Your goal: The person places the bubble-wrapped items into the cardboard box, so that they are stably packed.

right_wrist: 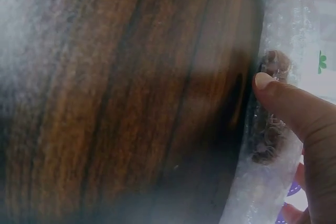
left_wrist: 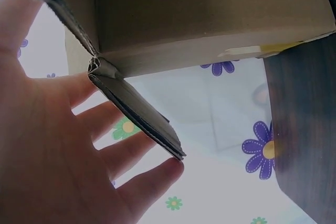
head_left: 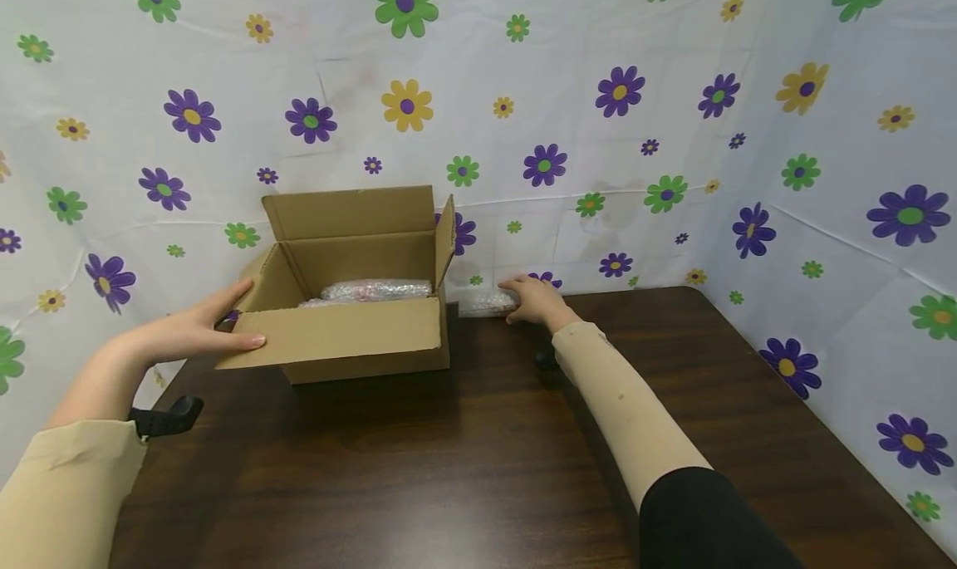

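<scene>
An open cardboard box [head_left: 374, 368] stands at the back of the table with its flaps spread. My left hand [head_left: 190, 328] is at its left corner, thumb resting on the front flap [head_left: 351, 330]. In the left wrist view the straight, spread fingers touch the outside of the side flap [left_wrist: 139, 108]. Inside the box lie bubble-wrapped packages [head_left: 377, 289], partly hidden by the front flap. Right of the box, my right hand [head_left: 540, 301] grips another bubble-wrapped package [right_wrist: 262, 182], thumb on its near side. Something brownish shows through the wrap; its kind is unclear.
The dark wooden table [head_left: 449, 469] extends in front of the box and to the right. A flower-patterned cloth [head_left: 523, 71] hangs close behind the box and along the right side.
</scene>
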### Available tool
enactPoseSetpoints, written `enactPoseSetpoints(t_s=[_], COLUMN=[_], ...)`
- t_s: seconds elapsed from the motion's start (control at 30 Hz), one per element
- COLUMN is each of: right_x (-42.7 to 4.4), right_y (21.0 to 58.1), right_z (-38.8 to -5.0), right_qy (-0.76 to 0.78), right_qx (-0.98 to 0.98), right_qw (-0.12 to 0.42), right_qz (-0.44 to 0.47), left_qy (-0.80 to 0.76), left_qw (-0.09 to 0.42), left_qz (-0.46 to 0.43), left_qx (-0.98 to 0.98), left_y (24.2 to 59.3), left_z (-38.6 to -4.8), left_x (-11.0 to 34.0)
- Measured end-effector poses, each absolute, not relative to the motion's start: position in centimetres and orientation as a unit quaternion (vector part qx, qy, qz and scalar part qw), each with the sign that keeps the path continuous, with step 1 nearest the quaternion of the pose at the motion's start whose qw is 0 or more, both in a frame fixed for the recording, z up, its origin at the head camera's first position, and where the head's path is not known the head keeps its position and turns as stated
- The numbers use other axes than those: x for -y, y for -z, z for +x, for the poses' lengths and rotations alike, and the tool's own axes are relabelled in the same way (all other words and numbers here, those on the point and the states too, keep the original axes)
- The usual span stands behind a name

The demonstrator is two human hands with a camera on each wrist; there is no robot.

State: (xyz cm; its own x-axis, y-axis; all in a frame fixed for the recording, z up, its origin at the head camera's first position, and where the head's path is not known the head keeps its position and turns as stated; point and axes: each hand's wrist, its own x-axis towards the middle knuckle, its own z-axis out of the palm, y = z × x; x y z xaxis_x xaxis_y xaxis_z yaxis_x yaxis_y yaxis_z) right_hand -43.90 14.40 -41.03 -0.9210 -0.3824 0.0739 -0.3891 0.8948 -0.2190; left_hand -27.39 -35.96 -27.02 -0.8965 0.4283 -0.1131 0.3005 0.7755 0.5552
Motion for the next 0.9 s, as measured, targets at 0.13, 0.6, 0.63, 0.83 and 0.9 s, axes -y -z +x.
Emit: enactPoseSetpoints(t_s=[0.13,0.6,0.63,0.83,0.9], right_x=[-14.4,-14.8,-14.8,-14.9,-15.0], right_y=[41.2,40.6,40.4,38.9,38.5], right_z=[-43.9,-43.7,-43.7,-43.2,-43.0], right_qy=[-0.109,-0.11,-0.108,-0.121,-0.122], right_qx=[0.974,0.975,0.975,0.97,0.968], right_qw=[0.016,0.031,0.036,0.053,0.059], right_qz=[0.197,0.19,0.192,0.206,0.211], left_qy=[-0.276,-0.276,-0.276,-0.268,-0.268], left_qw=[0.12,0.123,0.123,0.122,0.122], left_qz=[0.193,0.193,0.193,0.19,0.192], left_qx=[-0.934,-0.934,-0.934,-0.937,-0.936], left_y=[27.0,27.0,26.9,26.9,26.9], left_z=[-27.5,-27.6,-27.5,-27.4,-27.4], left_x=[35.9,36.0,36.0,36.1,36.1])
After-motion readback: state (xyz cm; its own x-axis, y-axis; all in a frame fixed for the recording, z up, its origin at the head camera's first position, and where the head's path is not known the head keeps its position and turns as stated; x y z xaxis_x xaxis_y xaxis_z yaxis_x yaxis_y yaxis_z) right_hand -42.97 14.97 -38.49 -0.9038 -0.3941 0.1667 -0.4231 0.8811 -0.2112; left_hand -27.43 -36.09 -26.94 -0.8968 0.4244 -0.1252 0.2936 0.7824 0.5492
